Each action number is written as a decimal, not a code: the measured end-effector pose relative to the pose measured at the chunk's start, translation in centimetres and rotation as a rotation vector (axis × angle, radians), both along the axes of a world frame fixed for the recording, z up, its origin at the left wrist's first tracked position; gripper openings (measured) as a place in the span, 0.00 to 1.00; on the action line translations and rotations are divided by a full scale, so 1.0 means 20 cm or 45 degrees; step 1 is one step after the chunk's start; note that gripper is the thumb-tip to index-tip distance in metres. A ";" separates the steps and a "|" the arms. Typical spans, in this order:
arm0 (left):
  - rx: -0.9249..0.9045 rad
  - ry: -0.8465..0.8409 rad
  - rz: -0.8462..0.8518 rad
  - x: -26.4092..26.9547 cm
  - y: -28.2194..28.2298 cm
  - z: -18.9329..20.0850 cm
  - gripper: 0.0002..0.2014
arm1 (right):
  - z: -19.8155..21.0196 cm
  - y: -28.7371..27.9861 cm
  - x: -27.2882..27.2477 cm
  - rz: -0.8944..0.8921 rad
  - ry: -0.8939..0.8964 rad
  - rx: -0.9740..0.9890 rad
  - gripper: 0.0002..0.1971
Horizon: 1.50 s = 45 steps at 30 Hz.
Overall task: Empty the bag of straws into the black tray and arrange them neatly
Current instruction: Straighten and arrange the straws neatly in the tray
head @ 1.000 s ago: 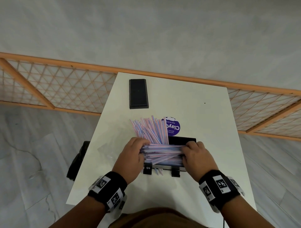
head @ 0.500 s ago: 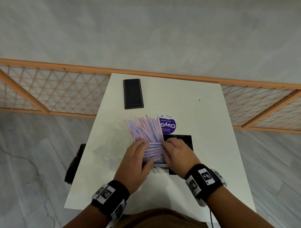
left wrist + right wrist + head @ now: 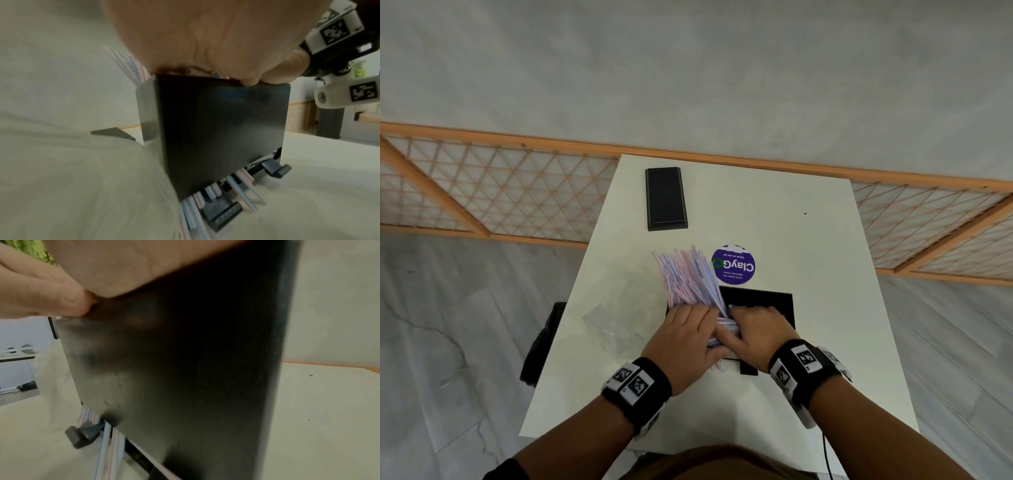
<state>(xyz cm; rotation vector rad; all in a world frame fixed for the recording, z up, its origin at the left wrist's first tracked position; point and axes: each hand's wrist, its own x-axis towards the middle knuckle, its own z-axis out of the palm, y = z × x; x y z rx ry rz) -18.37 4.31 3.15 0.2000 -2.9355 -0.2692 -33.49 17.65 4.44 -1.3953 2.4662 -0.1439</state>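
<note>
A black tray stands near the table's front, and its dark front wall fills both wrist views. Pink, blue and white striped straws fan out from its left part toward the far left. A few straw ends stick out under the front wall. My left hand lies flat on the straws at the tray's left. My right hand is beside it, fingers curled down into the tray over the straws, thumb against the bundle. The straws under both hands are hidden.
A clear plastic bag lies flat on the white table left of the tray. A black lid sits at the far left. A round purple sticker is behind the tray. A dark chair stands off the table's left edge.
Both hands held the two ends of a crosswise bundle. They have since closed in toward each other over the tray's left part, the left hand flattening on the straws.
</note>
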 end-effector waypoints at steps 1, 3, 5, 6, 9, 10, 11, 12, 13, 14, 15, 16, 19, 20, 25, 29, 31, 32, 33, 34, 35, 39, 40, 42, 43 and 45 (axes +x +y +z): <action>-0.011 -0.004 -0.006 0.01 -0.01 -0.01 0.32 | 0.00 0.00 0.00 -0.012 -0.019 0.001 0.32; -0.036 -0.010 -0.017 0.02 -0.01 -0.02 0.31 | 0.01 0.00 -0.01 -0.057 -0.107 0.034 0.33; -0.045 0.017 -0.028 0.02 -0.01 -0.02 0.29 | 0.04 -0.01 -0.03 -0.107 -0.245 0.130 0.34; -0.038 0.037 -0.035 0.02 -0.01 -0.02 0.28 | 0.05 -0.02 -0.04 -0.116 -0.315 0.180 0.34; -0.025 0.064 -0.052 0.03 -0.02 -0.02 0.24 | 0.08 -0.06 -0.08 -0.142 -0.479 0.280 0.38; -0.025 0.059 -0.055 0.03 -0.02 -0.02 0.24 | 0.08 -0.07 -0.09 -0.144 -0.510 0.311 0.40; -0.016 0.060 -0.056 0.03 -0.02 -0.01 0.23 | 0.09 -0.08 -0.10 -0.137 -0.525 0.341 0.43; 0.010 0.070 -0.051 0.03 -0.02 -0.01 0.22 | 0.09 -0.09 -0.10 -0.122 -0.523 0.363 0.46; 0.047 0.082 -0.041 0.03 -0.03 -0.01 0.20 | 0.09 -0.10 -0.10 -0.104 -0.504 0.368 0.47; 0.088 0.094 -0.028 0.03 -0.03 0.00 0.18 | 0.10 -0.10 -0.10 -0.083 -0.471 0.354 0.46; 0.121 0.105 -0.015 0.03 -0.03 0.00 0.17 | 0.12 -0.09 -0.10 -0.064 -0.434 0.325 0.43; 0.146 0.111 -0.003 0.03 -0.04 0.00 0.16 | 0.13 -0.08 -0.10 -0.053 -0.407 0.289 0.40; 0.215 0.086 0.010 0.03 -0.04 0.00 0.16 | 0.15 -0.05 -0.09 -0.052 -0.409 0.147 0.35; 0.231 0.073 0.021 0.03 -0.04 0.00 0.18 | 0.14 -0.04 -0.10 -0.048 -0.392 0.089 0.35; 0.177 0.077 0.058 0.02 -0.01 0.03 0.25 | 0.07 -0.04 -0.12 -0.024 -0.339 -0.042 0.27; 0.103 0.099 0.023 0.05 0.01 0.08 0.24 | 0.02 -0.09 -0.11 -0.115 -0.356 -0.040 0.19; 0.073 0.118 -0.029 0.06 0.01 0.08 0.23 | 0.01 -0.13 -0.10 -0.173 -0.369 -0.054 0.20; 0.064 0.115 -0.061 0.07 0.01 0.07 0.23 | 0.01 -0.14 -0.10 -0.197 -0.378 -0.061 0.21; 0.054 0.094 -0.091 0.07 0.00 0.06 0.23 | 0.01 -0.15 -0.09 -0.214 -0.392 -0.076 0.20; 0.042 0.066 -0.115 0.08 -0.01 0.04 0.23 | 0.01 -0.16 -0.09 -0.224 -0.410 -0.093 0.19; 0.038 0.043 -0.126 0.08 -0.02 0.02 0.23 | 0.01 -0.17 -0.09 -0.221 -0.421 -0.107 0.16; 0.124 0.005 -0.090 0.07 -0.02 -0.01 0.22 | 0.06 -0.18 -0.08 -0.233 -0.348 -0.132 0.14; 0.143 0.016 -0.086 0.07 -0.02 0.00 0.21 | 0.08 -0.18 -0.08 -0.247 -0.330 -0.151 0.15; 0.165 0.043 -0.078 0.07 -0.01 -0.01 0.21 | 0.13 -0.16 -0.08 -0.251 -0.310 -0.208 0.15; 0.171 0.056 -0.073 0.08 -0.01 -0.02 0.21 | 0.16 -0.15 -0.08 -0.240 -0.304 -0.237 0.14; 0.175 0.070 -0.066 0.08 -0.01 -0.04 0.21 | 0.22 -0.12 -0.08 -0.199 -0.278 -0.272 0.12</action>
